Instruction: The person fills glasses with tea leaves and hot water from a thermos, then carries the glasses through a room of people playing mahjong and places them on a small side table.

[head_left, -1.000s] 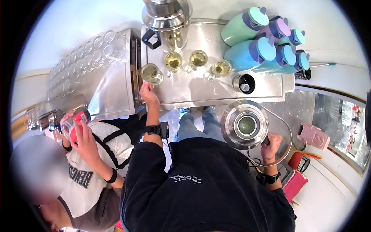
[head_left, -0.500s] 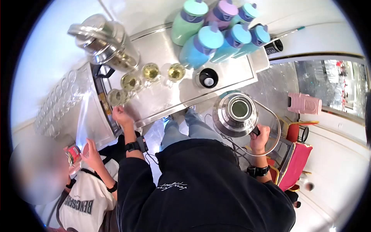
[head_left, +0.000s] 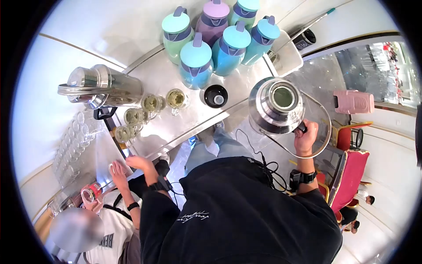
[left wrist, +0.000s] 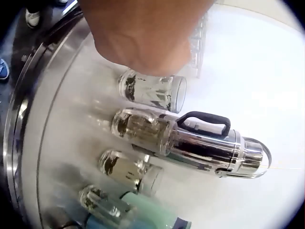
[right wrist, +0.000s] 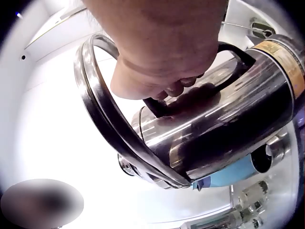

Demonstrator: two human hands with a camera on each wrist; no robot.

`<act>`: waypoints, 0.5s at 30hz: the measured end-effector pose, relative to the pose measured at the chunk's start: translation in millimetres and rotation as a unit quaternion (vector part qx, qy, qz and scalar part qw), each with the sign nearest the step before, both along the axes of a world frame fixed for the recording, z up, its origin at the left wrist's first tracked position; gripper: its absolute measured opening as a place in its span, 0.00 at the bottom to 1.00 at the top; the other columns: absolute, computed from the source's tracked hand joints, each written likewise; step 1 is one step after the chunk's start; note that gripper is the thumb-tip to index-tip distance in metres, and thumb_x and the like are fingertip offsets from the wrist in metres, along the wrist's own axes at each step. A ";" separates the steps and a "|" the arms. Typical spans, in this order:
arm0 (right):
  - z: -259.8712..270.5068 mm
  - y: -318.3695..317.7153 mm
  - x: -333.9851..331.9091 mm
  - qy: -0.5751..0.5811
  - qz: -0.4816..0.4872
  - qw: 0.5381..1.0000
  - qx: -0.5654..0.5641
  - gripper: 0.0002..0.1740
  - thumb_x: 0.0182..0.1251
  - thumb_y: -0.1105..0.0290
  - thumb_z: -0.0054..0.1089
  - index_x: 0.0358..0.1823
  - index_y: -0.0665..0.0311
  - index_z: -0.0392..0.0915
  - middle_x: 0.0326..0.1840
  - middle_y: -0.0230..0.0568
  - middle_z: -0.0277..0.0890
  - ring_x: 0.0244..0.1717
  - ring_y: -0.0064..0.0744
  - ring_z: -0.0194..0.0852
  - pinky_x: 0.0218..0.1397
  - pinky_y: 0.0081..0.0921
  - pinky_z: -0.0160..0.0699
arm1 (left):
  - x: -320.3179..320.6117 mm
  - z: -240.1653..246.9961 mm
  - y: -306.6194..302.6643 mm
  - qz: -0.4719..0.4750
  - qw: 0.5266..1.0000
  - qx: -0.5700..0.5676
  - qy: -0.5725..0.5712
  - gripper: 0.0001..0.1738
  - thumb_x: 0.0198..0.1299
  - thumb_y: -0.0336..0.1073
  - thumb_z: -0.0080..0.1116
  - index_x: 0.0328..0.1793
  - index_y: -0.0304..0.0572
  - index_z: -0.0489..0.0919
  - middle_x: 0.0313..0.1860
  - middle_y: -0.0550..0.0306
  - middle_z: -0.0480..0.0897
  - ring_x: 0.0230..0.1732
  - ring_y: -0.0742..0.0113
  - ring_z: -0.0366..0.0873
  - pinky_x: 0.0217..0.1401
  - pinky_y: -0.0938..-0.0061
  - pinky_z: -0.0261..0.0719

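My right hand (head_left: 306, 138) grips the black handle of a large steel thermos flask (head_left: 272, 115), held off the counter's front edge. Its mouth is uncovered, and a wire bail hangs around its side. Seen from the right wrist, my fingers (right wrist: 174, 88) wrap that handle. My left hand (head_left: 140, 163) hovers by the counter edge, loosely bent and holding nothing. Nearest to it is a glass mug (head_left: 123, 134) with dark leaves inside. Three similar mugs stand in a row beyond, including a mug (head_left: 176, 99) with pale yellow liquid. The left wrist view hides my left fingers.
Another steel flask (head_left: 116, 88) stands behind the mugs. Several coloured jugs (head_left: 195, 64) crowd the back. A black-lined cup (head_left: 215, 96) sits near the front edge. At left, a person (head_left: 112, 220) holds a red-labelled jar (head_left: 91, 192) beside rows of empty glasses (head_left: 72, 143).
The head view has turned, shifting the counter leftward. My left hand has drawn back from the nearest mug. My right hand keeps its grip on the flask. The other person's hand has reached the counter.
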State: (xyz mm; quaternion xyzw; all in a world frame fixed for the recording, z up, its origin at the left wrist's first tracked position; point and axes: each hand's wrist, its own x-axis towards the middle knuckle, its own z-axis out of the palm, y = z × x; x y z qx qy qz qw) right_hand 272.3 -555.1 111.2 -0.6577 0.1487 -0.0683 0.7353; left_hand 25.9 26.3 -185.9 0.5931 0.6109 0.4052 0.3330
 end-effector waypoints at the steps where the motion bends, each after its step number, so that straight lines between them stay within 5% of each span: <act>1: -3.9 -6.8 9.9 -0.005 0.028 1.000 0.005 0.16 0.68 0.72 0.46 0.18 0.63 0.64 0.15 0.34 0.62 0.12 0.21 0.53 0.16 0.21 0.49 | -14.0 -4.9 -10.5 0.041 0.996 -0.031 -0.078 0.13 0.69 0.36 0.45 0.40 0.30 0.72 0.32 0.54 0.72 0.35 0.60 0.68 0.47 0.68 0.71; 3: -8.3 -14.2 29.9 -0.008 0.059 0.998 0.016 0.18 0.68 0.71 0.45 0.17 0.64 0.64 0.14 0.33 0.61 0.11 0.21 0.52 0.16 0.21 0.48 | 27.7 95.9 -91.7 -0.047 0.995 0.021 0.082 0.07 0.67 0.31 0.49 0.40 0.33 0.72 0.32 0.55 0.72 0.35 0.61 0.69 0.46 0.67 0.72; 6: -17.0 -12.2 57.6 -0.008 0.049 0.998 0.031 0.20 0.68 0.70 0.44 0.14 0.64 0.64 0.11 0.32 0.59 0.10 0.21 0.50 0.16 0.22 0.47 | 41.9 120.3 -143.7 -0.299 0.949 0.006 0.100 0.04 0.64 0.27 0.54 0.43 0.35 0.75 0.35 0.53 0.78 0.37 0.62 0.75 0.46 0.69 0.75; 8: -20.5 -13.6 75.1 -0.024 0.105 0.993 0.050 0.22 0.68 0.70 0.45 0.13 0.63 0.63 0.10 0.30 0.57 0.10 0.21 0.50 0.16 0.22 0.48 | 81.0 178.8 -180.2 -0.493 0.850 -0.009 0.186 0.09 0.59 0.25 0.60 0.46 0.34 0.77 0.38 0.47 0.80 0.39 0.57 0.80 0.47 0.68 0.77; 9: -20.0 -7.7 82.6 -0.009 0.083 0.994 0.073 0.23 0.68 0.70 0.46 0.11 0.61 0.62 0.08 0.29 0.56 0.10 0.20 0.51 0.16 0.22 0.47 | 99.6 191.9 -196.2 -0.561 0.815 0.050 0.132 0.09 0.57 0.24 0.61 0.44 0.35 0.78 0.36 0.48 0.81 0.38 0.55 0.80 0.46 0.66 0.77; 11: -32.3 -9.2 96.4 -0.008 0.096 0.992 0.077 0.23 0.68 0.69 0.47 0.11 0.61 0.63 0.09 0.30 0.58 0.10 0.20 0.51 0.16 0.22 0.47 | 142.2 208.4 -218.1 -0.664 0.735 0.077 0.115 0.11 0.54 0.23 0.62 0.44 0.37 0.79 0.36 0.49 0.80 0.36 0.51 0.79 0.43 0.64 0.76; 15: -45.3 -15.6 115.2 -0.023 0.152 0.982 0.108 0.23 0.68 0.69 0.48 0.11 0.61 0.64 0.09 0.30 0.59 0.10 0.19 0.51 0.16 0.22 0.46 | 219.5 211.3 -253.8 -0.736 0.659 0.126 0.091 0.12 0.54 0.24 0.63 0.45 0.37 0.80 0.38 0.49 0.81 0.40 0.48 0.79 0.45 0.60 0.77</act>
